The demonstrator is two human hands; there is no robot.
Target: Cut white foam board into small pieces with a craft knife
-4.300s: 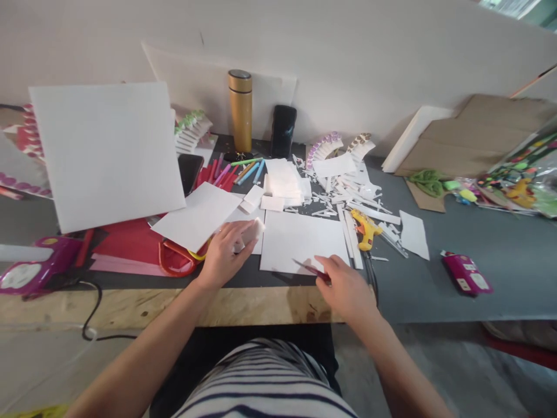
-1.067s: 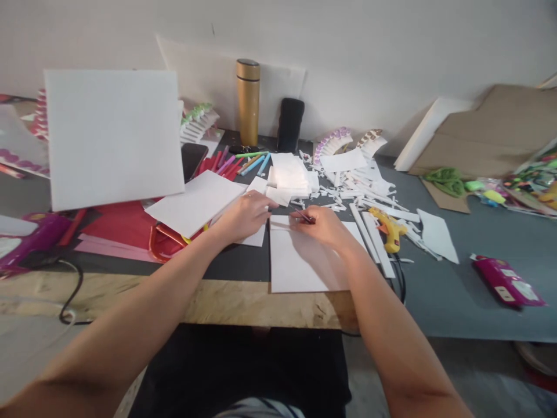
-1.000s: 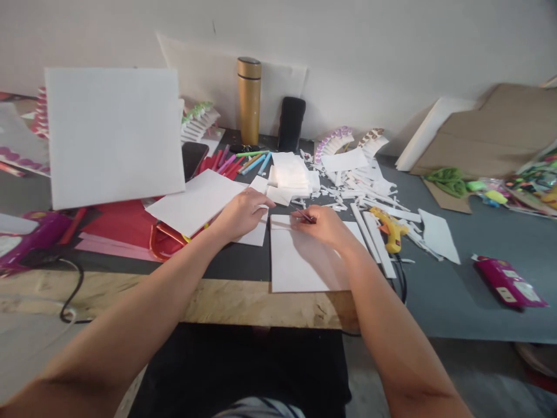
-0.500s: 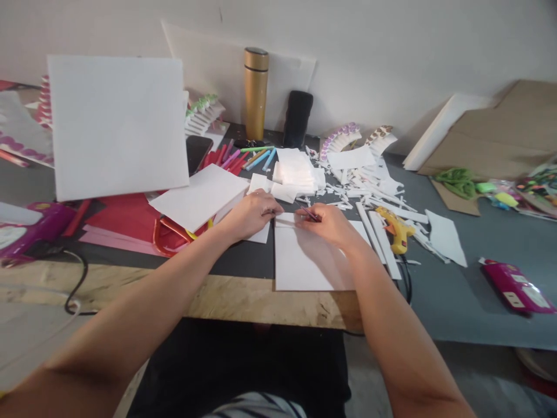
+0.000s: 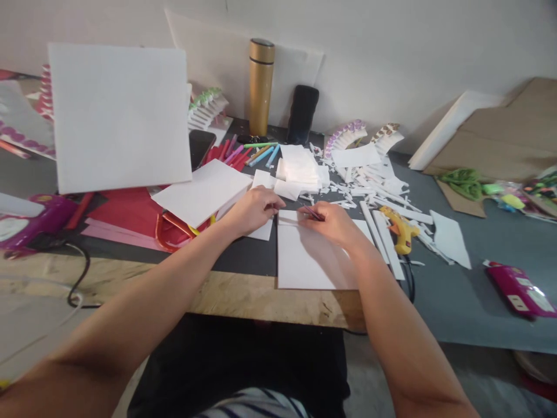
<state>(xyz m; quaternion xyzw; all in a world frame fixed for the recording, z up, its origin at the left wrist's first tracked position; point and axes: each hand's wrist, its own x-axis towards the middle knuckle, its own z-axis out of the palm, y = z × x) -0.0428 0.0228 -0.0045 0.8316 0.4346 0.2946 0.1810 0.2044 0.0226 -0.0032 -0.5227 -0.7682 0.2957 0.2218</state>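
A white foam sheet (image 5: 307, 264) lies flat on the dark mat in front of me, its near edge over the wooden table edge (image 5: 243, 299). My right hand (image 5: 333, 223) is closed round a thin red-handled cutter (image 5: 312, 213), whose tip meets the sheet's far edge. My left hand (image 5: 255, 209) is curled, its fingertips pressing down at the sheet's far left corner, beside a smaller white piece (image 5: 263, 230). The two hands are almost touching.
A large white board (image 5: 119, 116) leans at the left above red paper (image 5: 126, 212). A gold flask (image 5: 260, 87) and a black phone (image 5: 302, 114) stand at the wall. White scraps (image 5: 369, 186), a yellow glue gun (image 5: 402, 230), markers (image 5: 248, 155) and a magenta packet (image 5: 520, 288) lie around.
My hands moved from the sheet's near side to its far edge over the last seconds. My left hand let go of a small white block and now presses the sheet's corner.
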